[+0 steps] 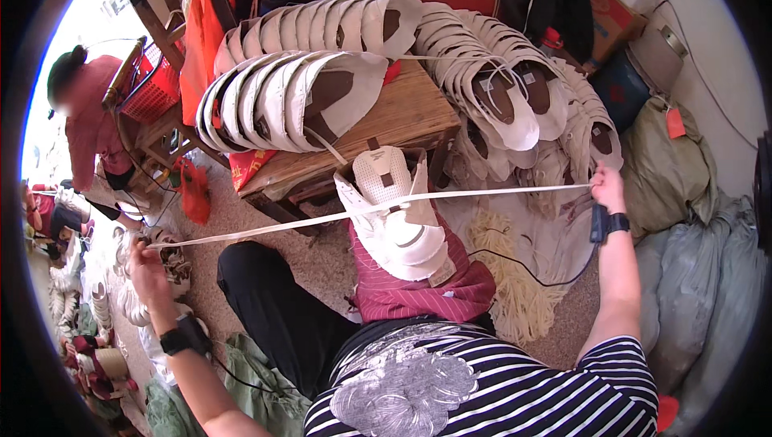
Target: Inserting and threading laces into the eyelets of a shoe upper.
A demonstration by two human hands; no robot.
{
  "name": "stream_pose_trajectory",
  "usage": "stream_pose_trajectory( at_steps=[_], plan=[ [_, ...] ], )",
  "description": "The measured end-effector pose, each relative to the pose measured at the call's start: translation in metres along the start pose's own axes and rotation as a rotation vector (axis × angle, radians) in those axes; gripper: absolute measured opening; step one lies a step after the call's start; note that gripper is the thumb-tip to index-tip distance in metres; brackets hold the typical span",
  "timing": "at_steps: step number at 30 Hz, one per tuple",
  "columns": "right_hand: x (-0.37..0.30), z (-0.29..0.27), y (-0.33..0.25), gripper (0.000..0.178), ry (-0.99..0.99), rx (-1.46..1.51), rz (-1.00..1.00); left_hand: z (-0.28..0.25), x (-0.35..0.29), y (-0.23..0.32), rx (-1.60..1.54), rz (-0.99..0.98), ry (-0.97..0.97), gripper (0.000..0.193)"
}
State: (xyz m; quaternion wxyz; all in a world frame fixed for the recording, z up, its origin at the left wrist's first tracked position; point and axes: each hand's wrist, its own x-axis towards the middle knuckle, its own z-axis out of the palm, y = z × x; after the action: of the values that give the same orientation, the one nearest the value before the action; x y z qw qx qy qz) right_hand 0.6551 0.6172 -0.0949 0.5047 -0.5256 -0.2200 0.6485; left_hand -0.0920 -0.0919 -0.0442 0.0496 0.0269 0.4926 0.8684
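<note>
A long white shoelace (pixel 498 192) is pulled nearly straight between my hands, running across the front of a white shoe upper (pixel 414 252). My left hand (pixel 150 276), out at the left, grips one end. At the right, my right hand (pixel 608 189) pinches the other end, with the fingertips close to the stacked uppers. The shoe upper lies on a maroon striped cloth (pixel 378 292) over my lap, its perforated tongue (pixel 382 176) pointing away from me. The lace appears to pass through the upper near the tongue, though the exact holes are too small to tell.
Nested rows of white uppers (pixel 289 103) lie on a wooden bench (pixel 402 107) ahead. More stacked uppers (pixel 503 107) stand at the right, beside a bundle of cream laces (pixel 515 276). Sacks (pixel 671 168) line the right wall. Another person (pixel 96 107) sits at the far left.
</note>
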Motion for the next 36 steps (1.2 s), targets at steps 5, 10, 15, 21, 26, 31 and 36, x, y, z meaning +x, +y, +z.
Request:
stream_pose_trajectory(
  at_steps=[5,10,15,21,26,31,36],
  plan=[
    [-0.144,0.131,0.108,0.04,-0.406,-0.645,0.014,0.137,-0.136,-0.041,0.453,-0.183,-0.266,0.024],
    [-0.258,0.221,0.156,0.03,-0.965,-0.755,-0.151,0.225,-0.211,-0.095,0.508,-0.206,-0.665,0.016],
    [-0.283,0.238,0.194,0.013,-1.101,-0.784,-0.289,0.243,-0.244,-0.139,0.423,-0.364,-0.755,0.016],
    [-0.28,0.234,0.199,0.015,-1.126,-0.806,-0.188,0.244,-0.255,-0.143,0.592,-0.415,-0.79,0.024],
    [-0.275,0.24,0.197,0.019,-1.069,-0.881,-0.18,0.247,-0.254,-0.142,0.59,-0.406,-0.757,0.025],
    [-0.304,0.259,0.176,0.014,-1.046,-1.263,-0.917,0.245,-0.254,-0.14,0.617,-0.403,-0.742,0.025],
    [-0.298,0.261,0.173,0.011,-1.193,-1.445,-1.424,0.245,-0.253,-0.144,0.609,-0.453,-0.754,0.023]
  ],
)
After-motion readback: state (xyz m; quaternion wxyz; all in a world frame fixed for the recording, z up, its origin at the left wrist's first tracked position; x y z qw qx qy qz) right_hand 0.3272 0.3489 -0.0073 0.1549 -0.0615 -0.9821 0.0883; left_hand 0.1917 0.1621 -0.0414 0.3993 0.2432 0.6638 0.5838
